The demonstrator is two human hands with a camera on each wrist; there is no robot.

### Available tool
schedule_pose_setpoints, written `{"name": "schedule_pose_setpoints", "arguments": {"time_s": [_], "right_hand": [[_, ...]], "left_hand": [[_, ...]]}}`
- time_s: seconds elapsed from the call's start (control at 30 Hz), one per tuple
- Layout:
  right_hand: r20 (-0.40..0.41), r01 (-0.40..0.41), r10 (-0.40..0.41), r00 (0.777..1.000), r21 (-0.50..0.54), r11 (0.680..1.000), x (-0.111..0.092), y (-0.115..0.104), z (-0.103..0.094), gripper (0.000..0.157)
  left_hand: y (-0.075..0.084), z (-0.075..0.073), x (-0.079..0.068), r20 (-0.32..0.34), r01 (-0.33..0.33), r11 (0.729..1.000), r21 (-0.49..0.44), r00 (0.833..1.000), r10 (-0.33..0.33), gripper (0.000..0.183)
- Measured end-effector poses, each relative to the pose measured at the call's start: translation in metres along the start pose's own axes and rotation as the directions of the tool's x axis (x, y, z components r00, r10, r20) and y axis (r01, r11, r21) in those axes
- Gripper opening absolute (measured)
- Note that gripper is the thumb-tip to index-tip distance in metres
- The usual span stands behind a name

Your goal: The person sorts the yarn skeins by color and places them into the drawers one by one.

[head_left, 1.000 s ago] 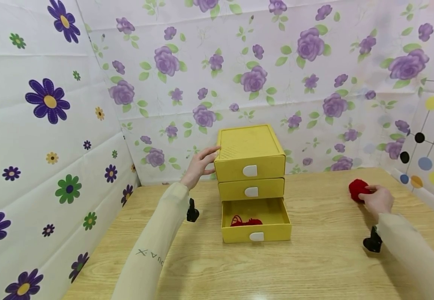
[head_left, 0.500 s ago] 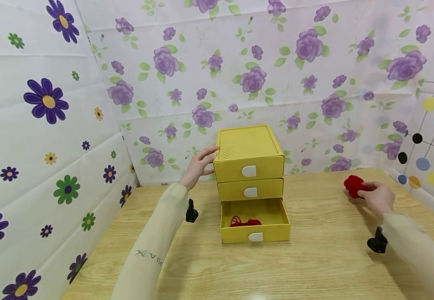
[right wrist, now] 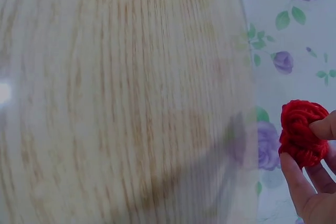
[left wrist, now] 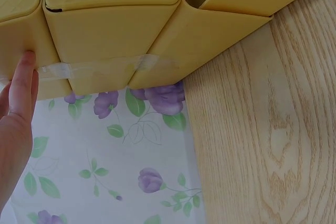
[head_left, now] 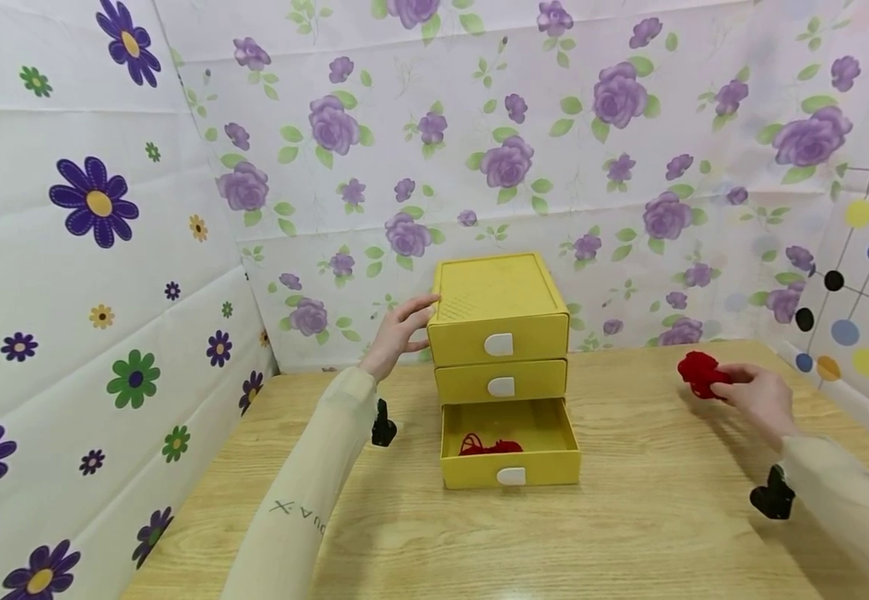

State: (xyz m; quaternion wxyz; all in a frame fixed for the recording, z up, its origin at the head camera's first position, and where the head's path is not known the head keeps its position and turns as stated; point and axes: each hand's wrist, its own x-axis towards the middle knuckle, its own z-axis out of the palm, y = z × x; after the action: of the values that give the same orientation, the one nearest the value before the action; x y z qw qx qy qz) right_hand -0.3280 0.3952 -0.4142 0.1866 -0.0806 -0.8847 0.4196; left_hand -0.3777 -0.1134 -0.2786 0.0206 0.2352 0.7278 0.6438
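Note:
A yellow three-drawer box [head_left: 500, 333] stands near the back of the table, its bottom drawer [head_left: 511, 471] pulled out. Inside that drawer lies some red yarn [head_left: 491, 447]. My left hand [head_left: 398, 333] rests against the box's left side near the top, fingers fairly straight; a fingertip touches the side panel in the left wrist view. Over the right part of the table, my right hand [head_left: 762, 400] pinches a small bundle of red yarn [head_left: 700, 374] between thumb and fingers. The wound strands of this bundle show clearly in the right wrist view.
The wooden table [head_left: 629, 517] meets a wall of purple-rose cloth [head_left: 479, 125] at the back. Flowered cloth [head_left: 97, 292] hangs on the left, dotted cloth [head_left: 865, 275] on the right. Clear tape [left wrist: 100, 66] runs across the box's side.
My right hand has lifted the red yarn bundle and shifted it a little to the left. The left hand keeps its place on the box.

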Motion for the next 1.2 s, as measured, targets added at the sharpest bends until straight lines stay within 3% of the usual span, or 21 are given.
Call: {"name": "schedule_pose_setpoints", "arguments": {"time_s": [0.17,0.4,0.6,0.77,1.0,1.2], "right_hand": [[0.096,0.085,-0.087,0.992,0.021,0.996,-0.007,-0.013,-0.006,0.052],[0.139,0.17,-0.169,0.976,0.006,0.985,-0.012,-0.029,-0.006,0.048],[0.208,0.197,-0.207,0.956,0.065,0.978,-0.016,-0.044,-0.004,0.05],[0.272,0.217,-0.237,0.933,0.104,0.971,-0.019,-0.055,-0.003,0.051],[0.329,0.26,-0.306,0.894,0.176,0.949,-0.02,-0.062,-0.002,0.046],[0.347,0.296,-0.366,0.864,0.239,0.925,-0.018,-0.068,-0.002,0.04]], "left_hand": [[0.001,0.0,-0.001,-0.001,-0.006,1.0,-0.001,1.0,0.006,0.042],[-0.007,-0.002,0.002,-0.018,-0.022,1.0,-0.007,1.0,0.022,0.041],[-0.023,-0.007,0.011,-0.039,-0.028,1.0,0.012,0.999,0.028,0.041],[-0.026,-0.007,0.012,-0.043,-0.022,1.0,0.013,0.999,0.023,0.04],[-0.023,-0.006,0.013,-0.041,-0.028,1.0,0.012,0.999,0.029,0.038],[-0.005,0.0,0.002,-0.022,-0.021,1.0,-0.013,1.0,0.02,0.039]]}}
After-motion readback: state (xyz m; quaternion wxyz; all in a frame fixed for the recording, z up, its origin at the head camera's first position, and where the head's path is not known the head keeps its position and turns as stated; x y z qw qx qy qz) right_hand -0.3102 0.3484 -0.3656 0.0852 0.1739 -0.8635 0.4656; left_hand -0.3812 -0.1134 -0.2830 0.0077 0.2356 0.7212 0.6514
